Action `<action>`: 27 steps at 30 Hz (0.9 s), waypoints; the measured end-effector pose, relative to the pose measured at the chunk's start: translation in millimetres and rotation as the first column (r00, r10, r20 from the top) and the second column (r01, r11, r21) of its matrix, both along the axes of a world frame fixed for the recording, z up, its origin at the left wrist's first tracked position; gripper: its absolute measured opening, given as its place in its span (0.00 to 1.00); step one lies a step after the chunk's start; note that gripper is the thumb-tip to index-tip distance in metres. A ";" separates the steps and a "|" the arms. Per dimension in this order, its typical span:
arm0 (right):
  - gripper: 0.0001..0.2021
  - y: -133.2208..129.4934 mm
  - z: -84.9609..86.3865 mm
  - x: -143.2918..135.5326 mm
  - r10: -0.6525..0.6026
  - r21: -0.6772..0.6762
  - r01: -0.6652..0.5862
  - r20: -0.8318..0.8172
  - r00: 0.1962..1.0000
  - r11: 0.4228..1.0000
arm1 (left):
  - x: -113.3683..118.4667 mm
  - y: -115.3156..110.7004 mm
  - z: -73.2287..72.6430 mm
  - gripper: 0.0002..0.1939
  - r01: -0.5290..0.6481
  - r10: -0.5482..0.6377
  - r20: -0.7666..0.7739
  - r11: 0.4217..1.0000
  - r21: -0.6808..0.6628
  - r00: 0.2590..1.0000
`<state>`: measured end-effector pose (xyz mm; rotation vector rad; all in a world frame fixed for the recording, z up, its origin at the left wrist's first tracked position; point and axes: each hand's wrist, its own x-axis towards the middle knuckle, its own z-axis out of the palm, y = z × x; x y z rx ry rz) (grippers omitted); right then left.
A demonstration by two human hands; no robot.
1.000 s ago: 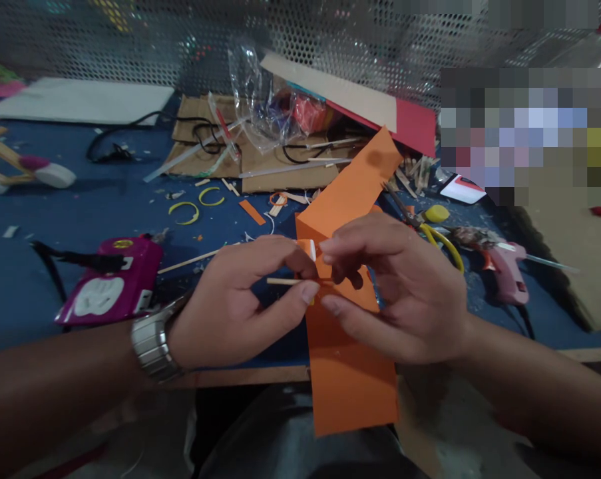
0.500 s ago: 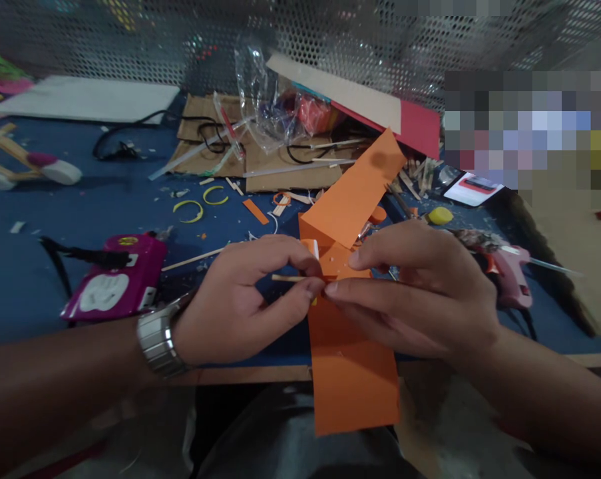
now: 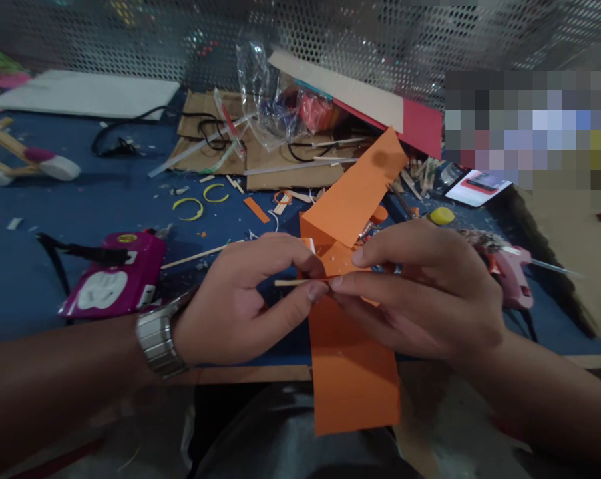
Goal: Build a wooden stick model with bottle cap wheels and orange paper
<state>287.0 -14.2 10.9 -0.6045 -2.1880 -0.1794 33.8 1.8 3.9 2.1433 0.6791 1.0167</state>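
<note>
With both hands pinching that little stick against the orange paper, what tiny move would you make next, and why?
Probably press the thin wooden stick flat onto the orange paper. The left hand pinches the stick between thumb and forefinger, the right hand meets it fingertip to fingertip at the paper's edge, and most of the stick juts out to the left.

I see my left hand (image 3: 230, 299) and right hand (image 3: 430, 293) meeting over the folded orange paper (image 3: 353, 372), the fingers (image 3: 315, 291) pinching a thin wooden stick (image 3: 290, 283) above the blue surface (image 3: 105, 206).
</note>
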 end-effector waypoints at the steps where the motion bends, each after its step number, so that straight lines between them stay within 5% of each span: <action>1: 0.08 -0.4 0.4 -0.1 -0.002 0.001 0.002 0.002 1.000 1.000 | -0.1 0.2 -0.1 0.02 0.001 -0.001 -0.002 1.000 0.003 1.000; 27: 0.09 -2.4 5.0 -1.6 -0.041 0.015 0.041 0.019 0.999 0.999 | 0.5 0.3 -0.3 0.01 -0.002 0.003 -0.022 0.999 0.053 1.000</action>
